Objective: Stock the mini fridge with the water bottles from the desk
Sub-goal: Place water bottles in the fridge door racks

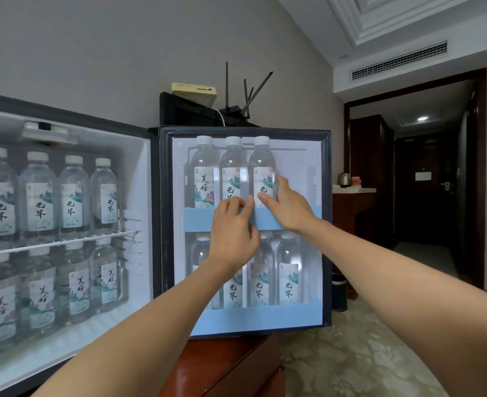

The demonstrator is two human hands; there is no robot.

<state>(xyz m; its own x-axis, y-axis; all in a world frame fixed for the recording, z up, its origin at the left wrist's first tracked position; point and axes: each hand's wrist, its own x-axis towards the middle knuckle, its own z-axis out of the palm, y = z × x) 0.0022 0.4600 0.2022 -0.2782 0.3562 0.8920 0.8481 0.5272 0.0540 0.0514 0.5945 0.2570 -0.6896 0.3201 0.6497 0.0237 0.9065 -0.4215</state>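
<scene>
The mini fridge [139, 167] stands open on the left, with several water bottles [40, 196] on its two shelves. Its door [326, 196] is swung open in the middle of view and holds three bottles behind the upper blue rail [199, 220] and several in the lower rack. My right hand [286, 207] wraps the rightmost upper door bottle [262, 167], thumb on the label and fingers behind it. My left hand [233, 230] rests over the blue rail, its fingertips touching the middle upper bottle [232, 167].
A router [236, 110] and a beige box [193, 93] sit on top of the fridge. A red-brown wooden cabinet [230, 365] is below the door. A black bin [339, 293], a counter with a kettle [344, 179] and a dark hallway lie to the right.
</scene>
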